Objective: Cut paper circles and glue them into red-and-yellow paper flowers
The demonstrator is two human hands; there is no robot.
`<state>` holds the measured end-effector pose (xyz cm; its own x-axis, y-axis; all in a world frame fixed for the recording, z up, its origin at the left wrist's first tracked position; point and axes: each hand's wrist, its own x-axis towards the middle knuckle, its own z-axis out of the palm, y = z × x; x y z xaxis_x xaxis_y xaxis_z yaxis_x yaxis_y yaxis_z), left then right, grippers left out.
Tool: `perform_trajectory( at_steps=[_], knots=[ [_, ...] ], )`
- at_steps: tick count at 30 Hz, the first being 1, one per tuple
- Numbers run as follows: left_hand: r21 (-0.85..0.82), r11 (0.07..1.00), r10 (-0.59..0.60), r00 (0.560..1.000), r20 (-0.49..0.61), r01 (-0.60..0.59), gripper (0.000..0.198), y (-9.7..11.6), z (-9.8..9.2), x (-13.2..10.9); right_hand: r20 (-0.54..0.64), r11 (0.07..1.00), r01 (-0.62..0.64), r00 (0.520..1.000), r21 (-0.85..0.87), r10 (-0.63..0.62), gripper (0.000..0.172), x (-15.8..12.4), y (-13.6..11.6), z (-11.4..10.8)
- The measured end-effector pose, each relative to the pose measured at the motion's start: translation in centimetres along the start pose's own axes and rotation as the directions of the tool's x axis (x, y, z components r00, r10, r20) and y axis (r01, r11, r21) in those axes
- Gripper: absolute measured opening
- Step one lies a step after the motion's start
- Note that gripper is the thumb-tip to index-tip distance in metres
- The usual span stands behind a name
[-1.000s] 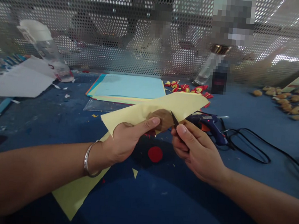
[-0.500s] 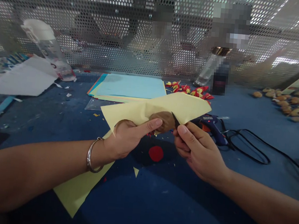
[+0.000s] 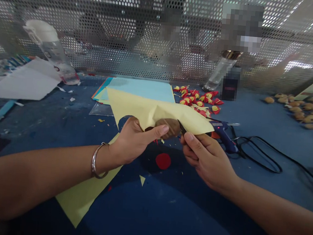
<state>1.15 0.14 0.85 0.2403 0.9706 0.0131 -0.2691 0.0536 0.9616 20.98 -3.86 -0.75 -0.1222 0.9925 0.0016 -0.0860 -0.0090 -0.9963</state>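
Observation:
My left hand (image 3: 129,142), with a silver bangle at the wrist, pinches a sheet of yellow paper (image 3: 135,106) together with a round brown disc (image 3: 174,125) under the thumb. A curved notch shows in the paper's lower left edge. My right hand (image 3: 210,158) is closed around scissors (image 3: 181,126); only the dark blade shows, lying at the disc's right edge against the paper, and the handles are hidden in the fingers. Below the hands lie a red paper circle (image 3: 163,161) and a yellow scrap (image 3: 142,181). Another yellow piece (image 3: 83,199) lies under my left forearm.
Behind the paper are a stack of coloured sheets (image 3: 142,87) and several red-and-yellow paper pieces (image 3: 194,95). A glue gun (image 3: 226,136) with a black cord (image 3: 266,141) lies right. Bottles (image 3: 54,57) stand before a perforated metal screen (image 3: 111,36). Nutshell-like pieces (image 3: 310,116) lie far right.
The yellow paper has swung: its left corner rose and its right end dropped, uncovering more red-and-yellow pieces behind. The blade stays at the disc's edge, and both hands have barely moved.

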Motion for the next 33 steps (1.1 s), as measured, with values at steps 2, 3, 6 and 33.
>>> perform_trajectory(
  at_steps=[2,3,6,33],
  knots=[
    [0.040,0.991,0.122,0.989,0.088,-0.125,0.015,-0.2,-0.1,0.1,-0.001,1.000,-0.015,1.000,-0.003,0.015,0.055,0.0,0.1,0.0],
    [0.041,0.986,0.155,0.982,0.104,-0.160,0.014,-0.3,-0.2,0.1,0.000,1.000,-0.025,1.000,-0.005,0.025,0.056,0.0,0.1,0.0],
    [0.006,0.990,0.137,0.987,0.082,-0.138,0.016,-0.6,-0.2,0.2,0.009,0.999,-0.053,0.999,-0.006,0.053,0.060,0.0,0.0,0.2],
    [0.197,0.931,0.294,0.951,0.095,-0.307,0.024,-0.8,-1.1,1.4,0.064,0.979,-0.204,0.977,-0.024,0.205,0.054,-0.4,-1.3,-0.7]
  ],
)
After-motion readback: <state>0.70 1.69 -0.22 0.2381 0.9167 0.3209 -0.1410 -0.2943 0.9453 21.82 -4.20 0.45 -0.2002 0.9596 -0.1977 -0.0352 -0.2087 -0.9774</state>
